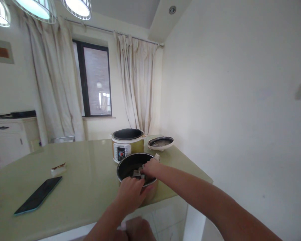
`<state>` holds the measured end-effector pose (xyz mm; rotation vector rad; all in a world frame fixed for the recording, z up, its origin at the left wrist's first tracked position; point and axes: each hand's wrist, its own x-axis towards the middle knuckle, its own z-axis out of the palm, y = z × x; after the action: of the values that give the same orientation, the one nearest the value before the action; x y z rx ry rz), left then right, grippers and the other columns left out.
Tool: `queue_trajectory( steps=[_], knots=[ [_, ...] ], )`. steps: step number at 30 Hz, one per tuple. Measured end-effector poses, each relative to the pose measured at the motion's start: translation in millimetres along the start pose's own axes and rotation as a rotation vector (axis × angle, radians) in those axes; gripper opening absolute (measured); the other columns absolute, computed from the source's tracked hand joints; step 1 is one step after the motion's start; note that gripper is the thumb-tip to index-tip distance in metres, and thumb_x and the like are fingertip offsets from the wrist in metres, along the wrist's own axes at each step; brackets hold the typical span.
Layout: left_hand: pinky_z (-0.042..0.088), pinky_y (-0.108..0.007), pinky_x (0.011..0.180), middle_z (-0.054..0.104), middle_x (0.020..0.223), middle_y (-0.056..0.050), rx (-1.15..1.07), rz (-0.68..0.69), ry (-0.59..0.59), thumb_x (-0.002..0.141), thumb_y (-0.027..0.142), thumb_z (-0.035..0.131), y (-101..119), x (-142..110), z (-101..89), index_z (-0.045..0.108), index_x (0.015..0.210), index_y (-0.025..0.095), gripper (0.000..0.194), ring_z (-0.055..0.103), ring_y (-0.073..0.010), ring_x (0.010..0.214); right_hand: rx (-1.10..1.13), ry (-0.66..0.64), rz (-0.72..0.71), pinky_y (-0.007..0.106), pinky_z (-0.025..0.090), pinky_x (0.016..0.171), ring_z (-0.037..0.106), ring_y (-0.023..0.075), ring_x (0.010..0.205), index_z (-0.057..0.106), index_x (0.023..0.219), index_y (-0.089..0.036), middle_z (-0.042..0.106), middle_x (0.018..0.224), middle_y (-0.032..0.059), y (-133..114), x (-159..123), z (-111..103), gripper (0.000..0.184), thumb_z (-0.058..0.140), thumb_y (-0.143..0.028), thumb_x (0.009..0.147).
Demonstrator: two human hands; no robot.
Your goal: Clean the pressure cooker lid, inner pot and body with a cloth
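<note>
A round inner pot [125, 164] with a dark inside and a shiny rim stands near the front edge of the table. My left hand [131, 192] grips its near rim, thumb toward the right, fingers over the edge. Over the right side of the pot, my right hand [152, 168] reaches in with bent fingers around a crumpled greyish cloth [138, 173]. A whitish bit of it seems to stick out behind the hand. Just behind the pot is the open cooker body [137, 147] with a control panel. The cooker lid [161, 144] lies upturned to its right.
On the green tabletop [85, 187] a dark tablet-like slab [38, 195] lies at the left, with a small whitish object [58, 169] beyond it. A bare wall [230, 100] runs along the right. Curtains and a window are behind the table.
</note>
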<state>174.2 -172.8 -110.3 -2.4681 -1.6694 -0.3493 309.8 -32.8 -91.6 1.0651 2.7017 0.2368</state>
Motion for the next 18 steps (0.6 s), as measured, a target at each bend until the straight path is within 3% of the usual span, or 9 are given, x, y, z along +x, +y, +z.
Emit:
queue_trajectory(
  steps=[4, 6, 8, 12, 15, 18],
  knots=[
    [0.052, -0.041, 0.086, 0.079, 0.09, -0.012, -0.03, 0.126, 0.028, 0.102, 0.043, 0.054, -35.9, -11.3, -8.2, 0.077, 0.091, 0.022, 0.034, 0.074, -0.0277, 0.09, -0.181, 0.02, -0.109, 0.055, 0.054, 0.093, 0.072, 0.0363, 0.112, 0.083, 0.109, -0.029, 0.08, 0.116, 0.011, 3.2, 7.8, -0.2, 0.023, 0.069, -0.024, 0.092],
    [0.051, -0.043, 0.092, 0.078, 0.089, -0.011, -0.022, 0.125, 0.051, 0.096, 0.037, 0.059, -38.7, -12.4, -16.7, 0.076, 0.086, 0.022, 0.025, 0.073, -0.0275, 0.091, -0.22, 0.062, -0.185, 0.051, 0.051, 0.098, 0.069, 0.033, 0.116, 0.083, 0.105, -0.028, 0.079, 0.12, 0.0097, 3.6, 16.3, -3.8, 0.019, 0.067, -0.024, 0.094],
    [0.051, -0.046, 0.095, 0.079, 0.095, -0.012, -0.011, 0.106, 0.053, 0.09, 0.03, 0.062, -21.6, -8.1, -22.7, 0.076, 0.093, 0.021, 0.016, 0.073, -0.0296, 0.097, -0.251, 0.112, -0.288, 0.047, 0.047, 0.102, 0.066, 0.0286, 0.119, 0.082, 0.1, -0.027, 0.079, 0.12, 0.0073, 2.8, 26.6, -8.5, 0.018, 0.065, -0.024, 0.097],
    [0.055, -0.045, 0.084, 0.079, 0.102, -0.017, -0.024, -0.016, -0.053, 0.095, 0.029, 0.055, 37.6, 13.1, -17.2, 0.072, 0.117, 0.016, 0.031, 0.076, -0.0327, 0.095, -0.323, 0.206, -0.507, 0.038, 0.044, 0.101, 0.063, 0.0226, 0.118, 0.081, 0.103, -0.027, 0.079, 0.121, 0.005, 1.3, 43.1, -17.8, 0.02, 0.062, -0.024, 0.102],
    [0.056, -0.044, 0.078, 0.08, 0.1, -0.018, -0.024, -0.071, -0.104, 0.103, 0.036, 0.048, 45.3, 22.5, -6.5, 0.071, 0.123, 0.016, 0.036, 0.078, -0.035, 0.094, -0.324, 0.22, -0.48, 0.037, 0.045, 0.1, 0.063, 0.0221, 0.12, 0.081, 0.106, -0.029, 0.077, 0.125, 0.0034, 6.3, 43.3, -17.8, 0.02, 0.061, -0.024, 0.102],
    [0.056, -0.045, 0.083, 0.081, 0.101, -0.015, -0.026, 0.011, -0.113, 0.105, 0.041, 0.048, 3.5, 15.3, -3.2, 0.074, 0.112, 0.021, 0.033, 0.078, -0.0337, 0.095, -0.277, 0.184, -0.287, 0.039, 0.049, 0.101, 0.065, 0.0237, 0.121, 0.081, 0.1, -0.028, 0.078, 0.121, 0.0043, 15.3, 35.1, -8.6, 0.019, 0.063, -0.023, 0.099]
  ],
)
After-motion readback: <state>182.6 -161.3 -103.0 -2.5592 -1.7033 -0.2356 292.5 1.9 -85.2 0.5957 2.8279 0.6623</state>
